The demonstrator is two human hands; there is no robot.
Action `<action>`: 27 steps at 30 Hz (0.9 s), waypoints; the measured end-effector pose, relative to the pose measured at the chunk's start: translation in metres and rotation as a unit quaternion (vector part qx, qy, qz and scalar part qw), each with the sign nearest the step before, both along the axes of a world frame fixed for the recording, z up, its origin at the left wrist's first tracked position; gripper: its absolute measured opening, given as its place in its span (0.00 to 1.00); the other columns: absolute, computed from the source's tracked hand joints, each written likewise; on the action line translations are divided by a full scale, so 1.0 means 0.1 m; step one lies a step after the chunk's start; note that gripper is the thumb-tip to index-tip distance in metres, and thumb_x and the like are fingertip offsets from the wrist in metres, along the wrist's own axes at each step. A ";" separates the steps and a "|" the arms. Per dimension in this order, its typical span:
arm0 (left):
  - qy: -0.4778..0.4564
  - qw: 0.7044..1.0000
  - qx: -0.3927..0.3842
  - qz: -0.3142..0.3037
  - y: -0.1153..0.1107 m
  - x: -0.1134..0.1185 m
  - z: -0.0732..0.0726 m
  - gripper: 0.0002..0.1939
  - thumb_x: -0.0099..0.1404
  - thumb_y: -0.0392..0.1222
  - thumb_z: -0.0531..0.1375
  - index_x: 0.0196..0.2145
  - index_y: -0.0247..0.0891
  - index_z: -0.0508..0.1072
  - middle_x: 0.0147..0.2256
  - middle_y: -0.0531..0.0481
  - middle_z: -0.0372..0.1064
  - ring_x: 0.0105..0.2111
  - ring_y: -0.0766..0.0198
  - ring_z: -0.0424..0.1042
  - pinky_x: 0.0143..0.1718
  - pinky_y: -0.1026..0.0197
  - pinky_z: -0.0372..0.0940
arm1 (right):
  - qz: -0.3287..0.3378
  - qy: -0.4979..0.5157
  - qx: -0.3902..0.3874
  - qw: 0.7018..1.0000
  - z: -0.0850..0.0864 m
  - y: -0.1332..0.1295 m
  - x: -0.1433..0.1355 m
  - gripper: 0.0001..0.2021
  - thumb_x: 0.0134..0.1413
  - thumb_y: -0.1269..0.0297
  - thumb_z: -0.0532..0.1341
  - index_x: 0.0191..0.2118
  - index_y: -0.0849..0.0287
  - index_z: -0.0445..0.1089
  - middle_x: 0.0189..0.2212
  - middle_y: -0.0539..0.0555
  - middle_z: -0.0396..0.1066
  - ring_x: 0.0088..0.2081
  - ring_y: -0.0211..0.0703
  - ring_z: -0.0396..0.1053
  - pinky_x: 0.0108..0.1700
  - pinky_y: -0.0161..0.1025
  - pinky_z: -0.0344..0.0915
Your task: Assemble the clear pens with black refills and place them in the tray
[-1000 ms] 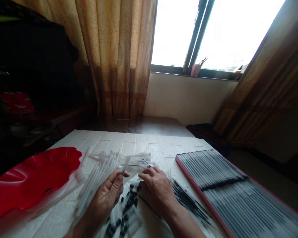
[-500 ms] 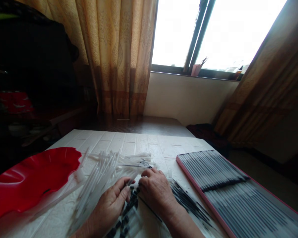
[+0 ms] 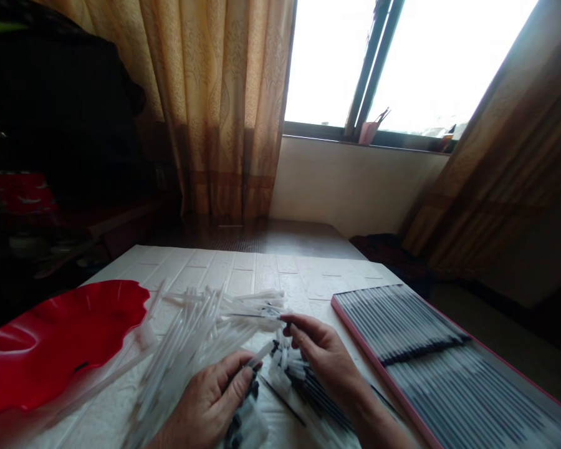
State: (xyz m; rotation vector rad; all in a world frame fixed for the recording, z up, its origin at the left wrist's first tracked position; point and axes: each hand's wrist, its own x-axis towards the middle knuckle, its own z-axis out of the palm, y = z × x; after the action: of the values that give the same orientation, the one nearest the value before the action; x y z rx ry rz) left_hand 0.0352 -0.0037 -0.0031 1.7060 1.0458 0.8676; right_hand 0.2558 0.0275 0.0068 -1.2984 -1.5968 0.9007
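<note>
My left hand (image 3: 217, 390) is closed around a clear plastic tube (image 3: 262, 354) that slants up to the right, with a small black piece at its upper end. My right hand (image 3: 325, 352) has its fingertips pinched at the end of a thin dark rod (image 3: 250, 315) lying over the pile; what exactly they grip is hidden. A heap of translucent tubes (image 3: 187, 337) spreads beyond and left of my left hand. Small black caps (image 3: 234, 430) lie under that hand. Beneath my right hand rests a bundle of thin black rods (image 3: 315, 390).
A red scalloped tray (image 3: 65, 337) is on the left. On the right lies a pink-edged box (image 3: 364, 333) packed with rows of grey tubes. Both rest on a white brick-patterned tabletop (image 3: 262, 265), with a dark surface, curtains and a window behind.
My right hand has moved right and turned, exposing the bundle and tubes beneath. My left hand has shifted slightly down, keeping the tube, whose end now points up to the right.
</note>
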 end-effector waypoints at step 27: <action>0.025 0.999 0.020 -0.011 -0.01 0.02 0.06 0.18 0.75 0.54 0.52 0.41 0.41 0.76 0.36 0.48 0.78 0.39 0.57 0.78 0.42 0.63 0.69 | 0.106 0.262 -0.102 0.954 -0.01 -0.10 -0.12 0.18 0.47 0.48 0.73 0.37 0.58 0.79 0.24 0.47 0.71 0.25 0.34 0.62 0.31 0.32 0.61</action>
State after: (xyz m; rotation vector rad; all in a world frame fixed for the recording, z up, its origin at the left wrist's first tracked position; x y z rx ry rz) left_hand 0.0368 -0.0052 0.0024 1.7777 1.0482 0.8408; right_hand 0.2435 0.0170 0.0056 -0.9196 -1.2540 1.4406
